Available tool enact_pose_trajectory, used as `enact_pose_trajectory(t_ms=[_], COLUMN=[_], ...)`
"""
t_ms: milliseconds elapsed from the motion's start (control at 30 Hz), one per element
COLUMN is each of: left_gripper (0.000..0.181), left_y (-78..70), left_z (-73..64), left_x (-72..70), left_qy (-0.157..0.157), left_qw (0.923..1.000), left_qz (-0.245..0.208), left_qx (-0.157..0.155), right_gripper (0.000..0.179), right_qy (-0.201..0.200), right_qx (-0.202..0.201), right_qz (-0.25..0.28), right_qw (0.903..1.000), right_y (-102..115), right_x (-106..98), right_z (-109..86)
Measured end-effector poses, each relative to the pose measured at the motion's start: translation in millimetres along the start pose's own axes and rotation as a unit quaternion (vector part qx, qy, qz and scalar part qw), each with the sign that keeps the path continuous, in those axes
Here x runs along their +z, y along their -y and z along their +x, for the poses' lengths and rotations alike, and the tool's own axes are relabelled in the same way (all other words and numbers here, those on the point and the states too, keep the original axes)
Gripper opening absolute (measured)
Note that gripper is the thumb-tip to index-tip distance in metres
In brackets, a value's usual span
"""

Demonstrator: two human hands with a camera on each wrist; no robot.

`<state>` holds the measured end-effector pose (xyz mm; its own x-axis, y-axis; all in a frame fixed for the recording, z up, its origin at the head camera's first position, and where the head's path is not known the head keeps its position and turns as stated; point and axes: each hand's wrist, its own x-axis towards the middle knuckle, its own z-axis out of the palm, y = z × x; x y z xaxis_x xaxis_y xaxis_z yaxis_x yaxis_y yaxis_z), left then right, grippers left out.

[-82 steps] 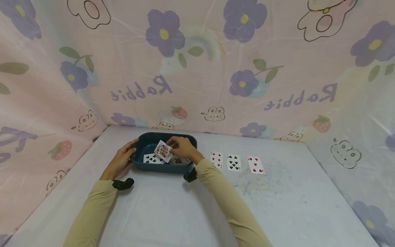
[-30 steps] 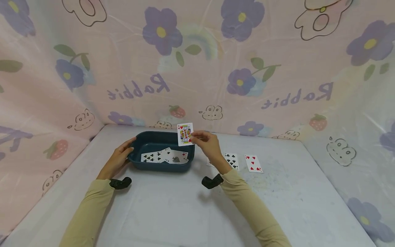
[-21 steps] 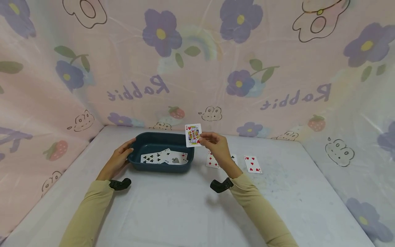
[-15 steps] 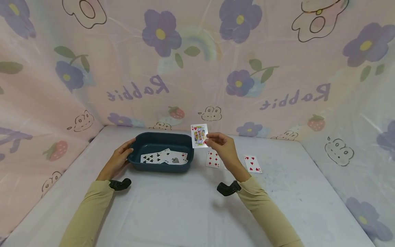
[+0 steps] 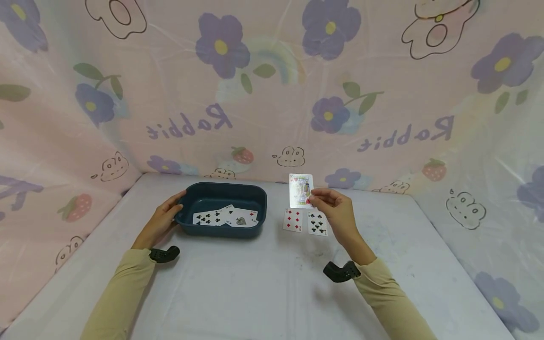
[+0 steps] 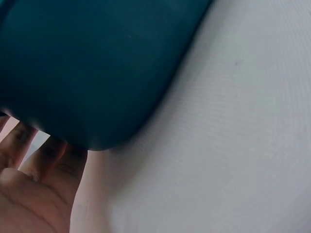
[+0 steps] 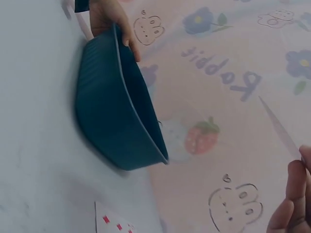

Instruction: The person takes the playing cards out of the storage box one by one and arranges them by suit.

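A king of hearts (image 5: pixel 299 190) is pinched between the thumb and fingers of my right hand (image 5: pixel 338 216), upright above the table; in the right wrist view this playing card (image 7: pixel 279 125) shows nearly edge-on. My left hand (image 5: pixel 158 223) grips the left end of a dark teal plastic basin (image 5: pixel 221 230). Inside the basin lie several face-up cards, among them a clubs card (image 5: pixel 206 218) and an ace of spades (image 5: pixel 240 220). On the table below the king lie a six of diamonds (image 5: pixel 293 220) and a seven of clubs (image 5: pixel 317 224), side by side.
A white cloth covers the table (image 5: pixel 238 293). Behind and at both sides hangs a pink printed curtain (image 5: pixel 272 108). A black wrist mount (image 5: pixel 341 272) sticks out from my right wrist, another black mount (image 5: pixel 165 255) from the left.
My right hand has lifted the king of hearts out of the basin and carried it right. It now hides the hearts card on the table. The left hand stays on the basin.
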<state>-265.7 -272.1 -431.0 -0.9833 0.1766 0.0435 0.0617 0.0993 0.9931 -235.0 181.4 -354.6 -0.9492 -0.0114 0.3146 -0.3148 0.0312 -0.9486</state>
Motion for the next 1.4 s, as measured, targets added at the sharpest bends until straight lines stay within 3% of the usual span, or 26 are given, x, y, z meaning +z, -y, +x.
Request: enact_pose_trajectory(t_ms=[267, 400, 700, 1033, 1400], left_gripper=[0.053, 0.053, 0.053, 0.054, 0.053], left_y=[0.9, 1.2, 2.2, 5.8, 1.6], left_z=[-0.7, 0.5, 2.2, 1.1, 0.0], left_x=[-0.1, -1.0, -2.8, -1.7, -1.1], left_qy=[0.002, 0.006, 0.006, 0.003, 0.005], left_qw=[1.0, 1.0, 0.9999, 1.0, 1.0], left_qz=[0.003, 0.005, 0.013, 0.008, 0.006], left_qx=[0.001, 0.005, 0.004, 0.0, 0.002], right_gripper=[0.027, 0.021, 0.019, 0.029, 0.038], right_qy=[-0.039, -0.052, -0.082, -0.105, -0.13], right_qx=[0.012, 0.024, 0.047, 0.104, 0.181], right_qz=[-0.007, 0.014, 0.022, -0.032, -0.091], right_qw=[0.9991, 0.9982, 0.9953, 0.9885, 0.9706], right_y=[9, 13, 11, -3, -20], right_x=[-29, -45, -78, -106, -123], right_z=[-16.5, -26.2, -50.6, -75.4, -94.7])
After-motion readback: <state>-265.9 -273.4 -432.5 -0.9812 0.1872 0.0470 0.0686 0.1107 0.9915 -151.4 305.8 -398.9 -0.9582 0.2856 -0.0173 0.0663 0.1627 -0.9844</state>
